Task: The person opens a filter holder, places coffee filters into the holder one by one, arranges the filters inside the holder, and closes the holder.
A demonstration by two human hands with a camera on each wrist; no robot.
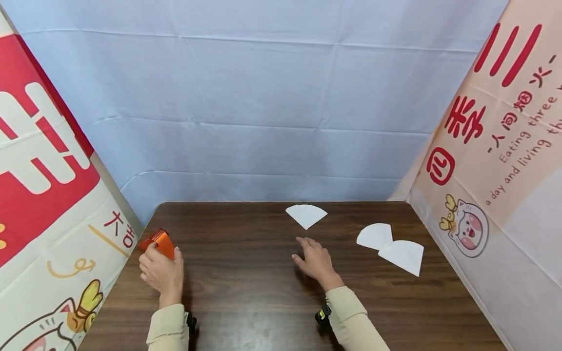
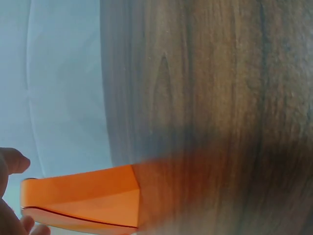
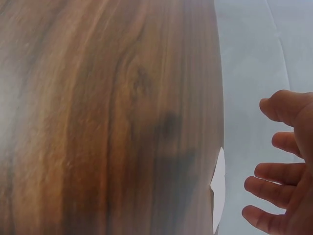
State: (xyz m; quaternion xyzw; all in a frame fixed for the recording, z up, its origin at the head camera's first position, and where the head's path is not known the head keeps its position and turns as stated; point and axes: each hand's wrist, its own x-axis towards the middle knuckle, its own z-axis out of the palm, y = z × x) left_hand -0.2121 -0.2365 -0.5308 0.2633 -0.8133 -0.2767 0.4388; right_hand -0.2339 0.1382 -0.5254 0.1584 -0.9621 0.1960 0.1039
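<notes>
An orange wedge-shaped holder or case (image 1: pixel 163 243) stands at the table's left edge, with flat faces and a dark seam. My left hand (image 1: pixel 162 270) is around its near side, fingertips at its left. In the left wrist view, a narrow gap separates the thumb (image 2: pixel 15 160) from the orange case (image 2: pixel 83 193), while other fingertips overlap its lower edge. Over the middle of the table, my right hand (image 1: pixel 315 259) has spread, relaxed fingers and holds nothing. Just beyond its fingertips lies a fan-shaped white paper (image 1: pixel 306 215), partly seen as a white sliver (image 3: pixel 219 191) in the right wrist view.
Two more fan-shaped white papers, one farther back (image 1: pixel 375 236) and one nearer (image 1: pixel 404 256), lie at the right with their edges meeting. The brown wooden table (image 1: pixel 246 292) ends at a pale blue cloth backdrop (image 1: pixel 263 122). Printed banners (image 1: pixel 496 161) hang along both sides.
</notes>
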